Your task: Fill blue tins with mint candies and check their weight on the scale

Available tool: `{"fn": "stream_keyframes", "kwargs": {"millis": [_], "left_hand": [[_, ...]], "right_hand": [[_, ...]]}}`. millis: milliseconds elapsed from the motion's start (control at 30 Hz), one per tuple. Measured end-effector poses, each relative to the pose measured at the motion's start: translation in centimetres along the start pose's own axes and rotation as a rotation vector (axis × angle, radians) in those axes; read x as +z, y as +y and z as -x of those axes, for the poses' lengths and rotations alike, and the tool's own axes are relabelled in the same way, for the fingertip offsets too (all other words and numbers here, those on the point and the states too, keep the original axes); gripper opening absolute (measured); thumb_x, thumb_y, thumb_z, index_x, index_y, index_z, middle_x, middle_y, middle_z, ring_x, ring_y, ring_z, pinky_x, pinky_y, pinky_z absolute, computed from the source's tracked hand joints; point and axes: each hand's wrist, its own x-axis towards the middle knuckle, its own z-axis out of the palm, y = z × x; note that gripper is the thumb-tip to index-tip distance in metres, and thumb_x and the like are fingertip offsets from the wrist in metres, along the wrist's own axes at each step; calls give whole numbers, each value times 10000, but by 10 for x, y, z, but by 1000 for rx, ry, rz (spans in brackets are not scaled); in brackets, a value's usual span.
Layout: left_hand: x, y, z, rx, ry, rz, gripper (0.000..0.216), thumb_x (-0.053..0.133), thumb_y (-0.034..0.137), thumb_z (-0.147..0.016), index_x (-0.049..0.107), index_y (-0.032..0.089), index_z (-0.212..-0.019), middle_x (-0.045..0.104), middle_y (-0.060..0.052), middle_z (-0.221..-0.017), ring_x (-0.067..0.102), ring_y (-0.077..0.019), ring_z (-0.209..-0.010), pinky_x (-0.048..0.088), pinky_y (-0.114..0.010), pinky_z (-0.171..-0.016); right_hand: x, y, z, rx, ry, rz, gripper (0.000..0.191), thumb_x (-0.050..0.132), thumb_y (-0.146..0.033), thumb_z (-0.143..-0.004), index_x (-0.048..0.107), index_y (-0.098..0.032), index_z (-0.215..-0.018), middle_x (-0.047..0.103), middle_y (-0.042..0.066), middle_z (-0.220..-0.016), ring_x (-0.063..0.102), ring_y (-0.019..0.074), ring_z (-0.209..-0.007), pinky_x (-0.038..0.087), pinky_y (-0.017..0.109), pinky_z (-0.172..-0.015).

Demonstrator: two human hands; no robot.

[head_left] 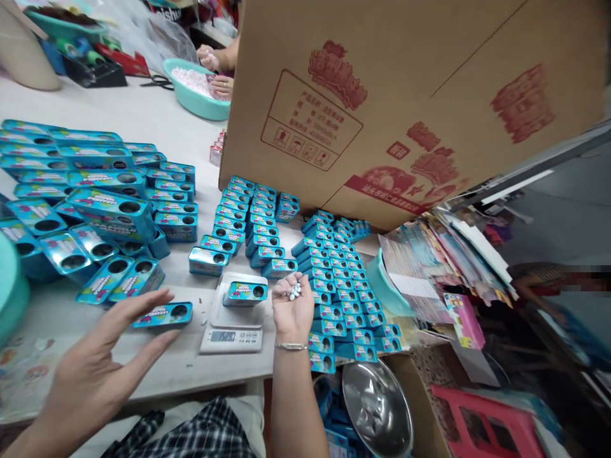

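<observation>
My left hand point(102, 359) has its thumb and fingers spread around a blue tin point(180, 312) with a round dark hole in its top. The tin stands on the table, and I cannot see the fingers pressing on it. Palm up, my right hand point(292, 312) cups several small white candies point(294, 292) under curled fingers. Between my hands is a white digital scale point(231, 340) with a lit display. Another blue tin point(245, 292) of the same kind rests on its plate, just left of my right hand.
Blue tins point(111, 210) are piled at the left, and more stand in rows point(329, 254) beside a large cardboard box point(305, 191). Farther back, another person's hands point(220, 86) are at a turquoise basin point(203, 109) of pale candies. A metal bowl point(377, 401) sits below the table's right edge.
</observation>
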Motion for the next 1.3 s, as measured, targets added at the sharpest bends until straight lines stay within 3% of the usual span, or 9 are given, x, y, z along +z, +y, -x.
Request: {"fn": "stream_keyframes", "kwargs": {"millis": [200, 333, 433, 567, 700, 867, 1033, 1200, 1300], "left_hand": [[30, 21, -31, 165, -117, 134, 535, 548, 458, -887, 411, 315, -1384, 547, -45, -1354, 542, -259, -1228, 479, -406, -1026], [50, 25, -46, 266, -130, 80, 565, 548, 437, -892, 392, 267, -1408, 545, -80, -1349, 501, -271, -1253, 450, -422, -1028], [58, 40, -61, 320, -119, 58, 415, 542, 398, -900, 523, 244, -1285, 615, -84, -1214, 541, -262, -1150, 434, -430, -984], [66, 70, -79, 390, -121, -48, 190, 507, 319, -921, 653, 250, -1021, 674, -49, -980, 566, -236, -962, 360, -475, -955], [77, 85, -87, 412, -144, -159, 222, 500, 295, -920, 651, 264, -1081, 687, -52, -984, 562, -257, -969, 295, -531, -975], [85, 89, -93, 398, -184, -158, 206, 499, 308, -926, 670, 267, -1033, 688, -37, -935, 571, -246, -958, 310, -501, -954], [83, 93, -96, 460, -130, -158, 214, 482, 329, -942, 687, 271, -963, 689, -22, -921, 581, -222, -946, 258, -525, -1026], [74, 83, -99, 469, -62, -238, 233, 506, 371, -927, 709, 265, -886, 683, -32, -908, 577, -240, -926, 267, -548, -1042], [75, 73, -102, 482, -114, -325, 238, 504, 372, -922, 722, 285, -876, 686, -35, -940, 577, -271, -966, 231, -605, -1056]], "right_hand": [[6, 4, -2, -46, 66, 5, 182, 563, -345, -872, 473, -221, -774, 424, -107, -588, 409, 45, -480, 463, 212, -574], [14, 8, -1, -62, 69, 17, 182, 525, -366, -902, 479, -226, -795, 392, -118, -571, 352, 41, -442, 444, 197, -549], [20, 11, 0, -36, 82, -25, 205, 501, -361, -921, 482, -220, -773, 374, -124, -546, 345, 39, -429, 503, 224, -626], [27, 13, 4, 25, 96, -103, 231, 476, -358, -934, 491, -217, -751, 403, -116, -542, 463, 53, -486, 546, 343, -851], [30, 14, 7, 47, 116, -158, 242, 436, -370, -955, 506, -223, -776, 426, -101, -524, 555, 82, -560, 550, 316, -799], [32, 9, 11, 52, 115, -195, 278, 398, -365, -974, 498, -215, -762, 440, -96, -513, 547, 73, -545, 525, 237, -682], [29, 3, 13, 98, 93, -277, 293, 380, -323, -981, 506, -205, -745, 441, -89, -506, 547, 67, -542, 518, 204, -645], [16, -12, 9, 129, 101, -380, 289, 407, -306, -970, 529, -204, -728, 457, -103, -501, 559, 67, -535, 565, 336, -848], [7, -25, 6, 87, 117, -437, 315, 399, -304, -974, 538, -199, -712, 464, -102, -494, 568, 62, -542, 543, 383, -940]]}}
